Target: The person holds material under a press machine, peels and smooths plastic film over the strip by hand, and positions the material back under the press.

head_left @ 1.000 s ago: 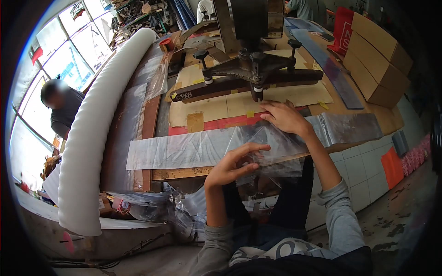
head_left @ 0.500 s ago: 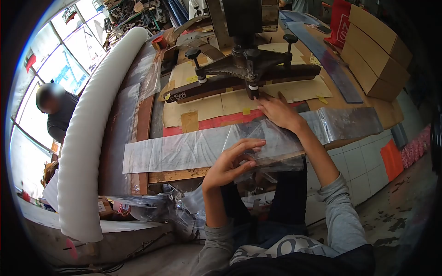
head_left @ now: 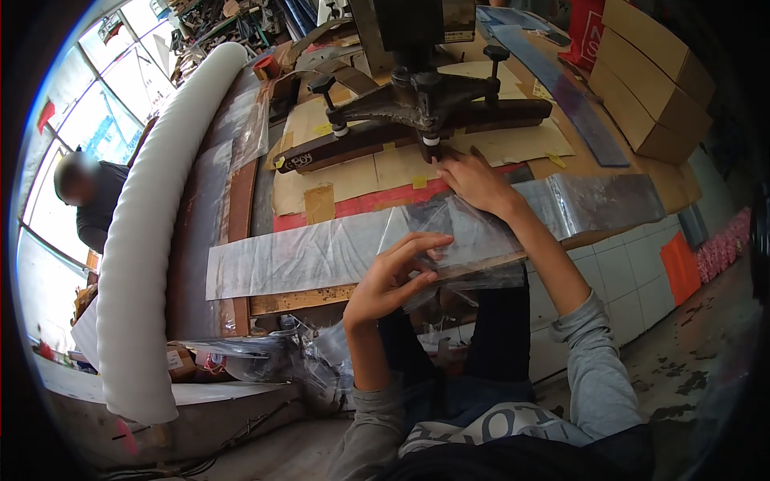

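Observation:
A long strip of clear plastic film (head_left: 297,260) lies along the near edge of the table, wrinkled and partly folded over. My left hand (head_left: 393,276) is above the strip's front edge, fingers curved and thumb apart, with nothing visible in it. Further in, my right hand (head_left: 479,186) reaches across the film with fingers stretched forward, the tips close under the dark metal press bar (head_left: 361,143). Whether those fingertips touch the bar is hidden. Below the bar is a tan cardboard sheet (head_left: 353,180) with a red strip (head_left: 353,208) along its near side.
A thick roll of white foam (head_left: 144,240) stands along the left side. Cardboard boxes (head_left: 642,88) sit at the back right beside a bluish plastic strip (head_left: 561,96). Another person (head_left: 100,196) is at the far left. An orange sheet (head_left: 680,268) hangs low on the right.
The view has shifted slightly, so the scene sits a little further left and higher. Both hands keep nearly the same pose and place over the film.

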`<action>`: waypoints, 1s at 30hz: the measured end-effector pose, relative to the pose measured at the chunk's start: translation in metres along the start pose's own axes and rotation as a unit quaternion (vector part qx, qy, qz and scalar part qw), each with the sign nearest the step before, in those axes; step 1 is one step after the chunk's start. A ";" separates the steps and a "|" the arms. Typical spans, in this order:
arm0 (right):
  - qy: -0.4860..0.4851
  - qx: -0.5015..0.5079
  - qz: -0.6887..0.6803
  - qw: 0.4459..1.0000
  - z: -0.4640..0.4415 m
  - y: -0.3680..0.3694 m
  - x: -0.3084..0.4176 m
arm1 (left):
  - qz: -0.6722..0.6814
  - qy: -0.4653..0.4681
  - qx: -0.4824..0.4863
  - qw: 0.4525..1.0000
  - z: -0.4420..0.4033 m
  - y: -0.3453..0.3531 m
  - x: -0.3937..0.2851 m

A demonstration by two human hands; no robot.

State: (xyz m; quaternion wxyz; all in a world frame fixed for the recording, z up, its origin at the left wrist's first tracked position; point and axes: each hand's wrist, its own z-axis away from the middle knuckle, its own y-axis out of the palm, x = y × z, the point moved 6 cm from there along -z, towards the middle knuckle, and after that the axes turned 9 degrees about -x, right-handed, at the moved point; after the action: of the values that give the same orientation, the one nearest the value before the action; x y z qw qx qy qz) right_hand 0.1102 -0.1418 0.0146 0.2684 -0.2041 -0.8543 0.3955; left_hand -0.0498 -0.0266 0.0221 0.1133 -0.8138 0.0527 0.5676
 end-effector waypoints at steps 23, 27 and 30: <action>0.044 -0.035 -0.002 0.998 0.014 -0.015 0.001 | -0.008 0.005 -0.051 0.999 0.002 -0.001 -0.001; 0.062 -0.030 0.000 0.998 0.012 -0.016 0.002 | -0.017 0.006 -0.055 0.998 0.002 -0.001 0.001; 0.067 -0.031 -0.009 0.997 0.012 -0.013 0.000 | -0.018 0.012 -0.061 0.998 0.002 -0.001 0.000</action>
State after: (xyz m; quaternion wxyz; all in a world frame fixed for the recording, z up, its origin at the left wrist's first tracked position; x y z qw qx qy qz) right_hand 0.1014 -0.1566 0.0178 0.3223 -0.2310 -0.8479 0.3519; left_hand -0.0518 -0.0248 0.0217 0.0733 -0.8267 0.0051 0.5578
